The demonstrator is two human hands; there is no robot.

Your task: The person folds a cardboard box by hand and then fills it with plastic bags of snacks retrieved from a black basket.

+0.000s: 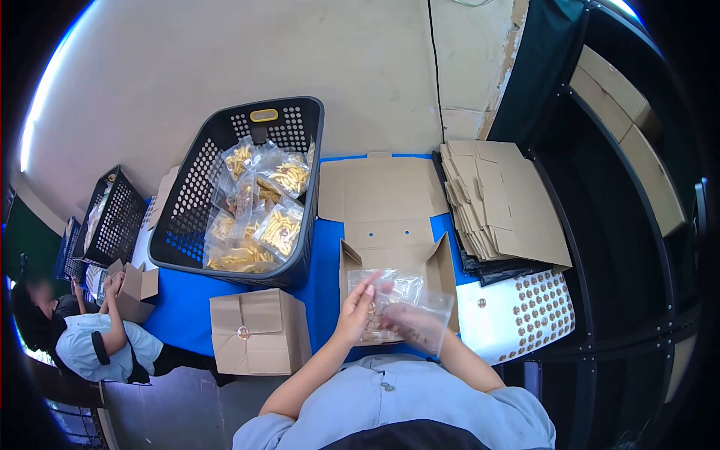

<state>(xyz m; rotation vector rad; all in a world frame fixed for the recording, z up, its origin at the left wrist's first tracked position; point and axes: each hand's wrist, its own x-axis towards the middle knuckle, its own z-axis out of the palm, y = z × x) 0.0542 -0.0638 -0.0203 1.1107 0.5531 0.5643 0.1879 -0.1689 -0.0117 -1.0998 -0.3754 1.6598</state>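
Observation:
In front of me a clear plastic bag is held over an open cardboard box. My left hand pinches at the bag's left side, fingertips pointing up. Behind the film, my right hand grips the bag; its fingers look hazy through the plastic. Inside the box lies more clear plastic, and its contents are mostly hidden by my hands. The box lid is folded back, away from me.
At left stands a black basket of bagged yellow pieces. A closed carton sits nearer me. Flattened cartons and a sticker sheet lie at right. A co-worker handles a box at far left.

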